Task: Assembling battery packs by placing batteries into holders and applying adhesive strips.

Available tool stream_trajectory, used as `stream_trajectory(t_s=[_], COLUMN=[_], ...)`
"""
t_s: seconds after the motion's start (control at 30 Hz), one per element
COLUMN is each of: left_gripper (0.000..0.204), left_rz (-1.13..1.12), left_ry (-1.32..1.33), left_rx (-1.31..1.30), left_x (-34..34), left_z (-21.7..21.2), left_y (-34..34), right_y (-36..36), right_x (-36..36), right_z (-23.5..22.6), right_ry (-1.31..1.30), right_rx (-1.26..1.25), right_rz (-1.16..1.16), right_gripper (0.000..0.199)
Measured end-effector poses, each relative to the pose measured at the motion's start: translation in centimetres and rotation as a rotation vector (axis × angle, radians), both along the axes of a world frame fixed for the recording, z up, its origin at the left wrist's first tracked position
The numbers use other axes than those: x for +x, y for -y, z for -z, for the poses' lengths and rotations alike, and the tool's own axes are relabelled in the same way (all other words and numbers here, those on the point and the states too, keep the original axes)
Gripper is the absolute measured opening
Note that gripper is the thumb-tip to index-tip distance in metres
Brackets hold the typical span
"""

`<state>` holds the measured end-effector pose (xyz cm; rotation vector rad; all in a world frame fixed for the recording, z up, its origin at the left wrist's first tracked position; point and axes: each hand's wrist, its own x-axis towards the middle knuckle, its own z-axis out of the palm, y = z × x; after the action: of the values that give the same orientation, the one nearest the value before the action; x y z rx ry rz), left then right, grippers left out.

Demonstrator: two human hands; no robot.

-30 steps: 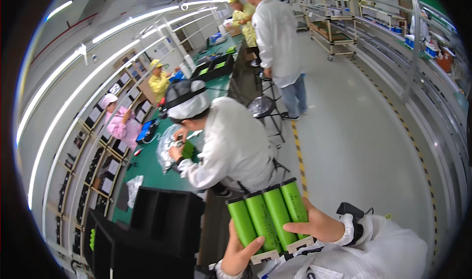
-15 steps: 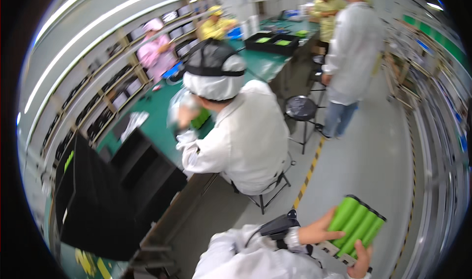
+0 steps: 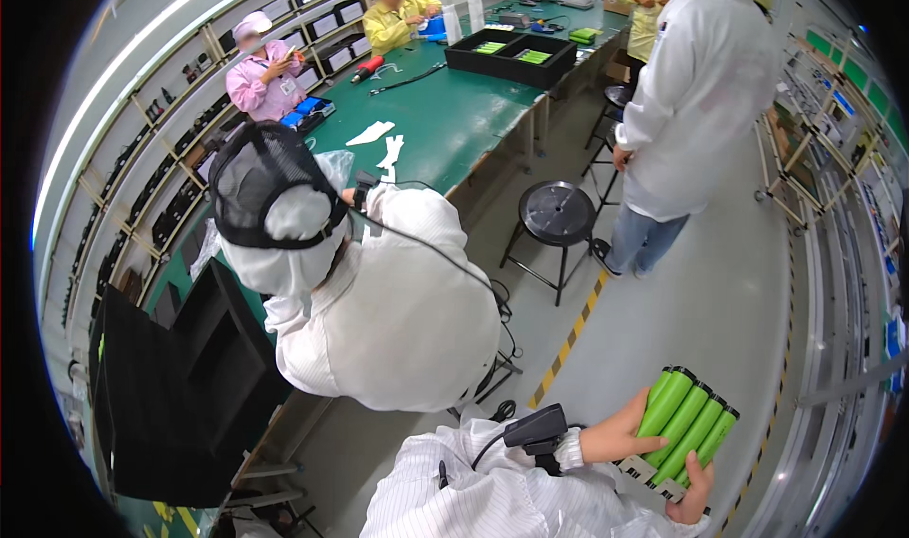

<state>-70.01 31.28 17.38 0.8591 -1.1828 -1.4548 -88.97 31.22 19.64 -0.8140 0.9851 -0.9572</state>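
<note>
A battery pack (image 3: pixel 698 436) of several bright green cylindrical cells, side by side with pale end pieces along its lower edge, is held tilted at the lower right. My left hand (image 3: pixel 617 434) grips it from the left, fingers wrapped over the cells. At its lower right edge, my right hand (image 3: pixel 696 493) is closed on the same pack. A black device (image 3: pixel 535 426) with a cable is strapped at my left wrist. The underside of the pack is hidden.
A co-worker in white (image 3: pixel 407 301) sits close ahead at the green table (image 3: pixel 426 112). Black foam trays (image 3: pixel 237 339) stand on the left. Beyond are a black stool (image 3: pixel 557 213), a standing person in white (image 3: pixel 701 93), and a wheeled rack (image 3: pixel 805 159).
My view has shifted forward and right, so the seated co-worker appears farther left and larger. Both my hands keep holding the battery pack in front of me.
</note>
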Motion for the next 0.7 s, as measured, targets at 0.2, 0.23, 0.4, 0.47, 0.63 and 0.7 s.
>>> stream_trajectory(t_s=[0.2,0.23,0.4,0.47,0.63,0.7], left_gripper=[0.076,0.077,0.083,0.085,0.084,0.083], left_rz=[-0.208,-0.261,-0.510,-0.619,-0.924,-1.034], left_ry=[0.063,0.120,0.118,0.188,0.134,0.159], left_rx=[0.043,0.000,-0.005,0.072,0.111,0.089], left_x=[2.3,2.7,5.1,6.3,9.5,10.6], left_z=[1.5,1.8,1.2,0.0,0.4,0.7], left_y=[9.4,10.7,16.5,17.3,19.1,19.4], right_y=[13.3,15.3,25.3,28.9,34.7,36.7], right_x=[2.6,3.3,7.6,9.5,17.2,19.4], right_z=[1.8,2.0,-0.8,-0.6,0.0,1.1], right_ry=[0.017,0.014,-0.120,-0.183,-0.161,-0.176], right_rx=[0.009,0.003,0.104,0.067,0.017,-0.001], right_rz=[-0.186,-0.204,-0.479,-0.637,-0.940,-1.025], right_gripper=[0.043,0.043,0.038,0.041,0.039,0.038])
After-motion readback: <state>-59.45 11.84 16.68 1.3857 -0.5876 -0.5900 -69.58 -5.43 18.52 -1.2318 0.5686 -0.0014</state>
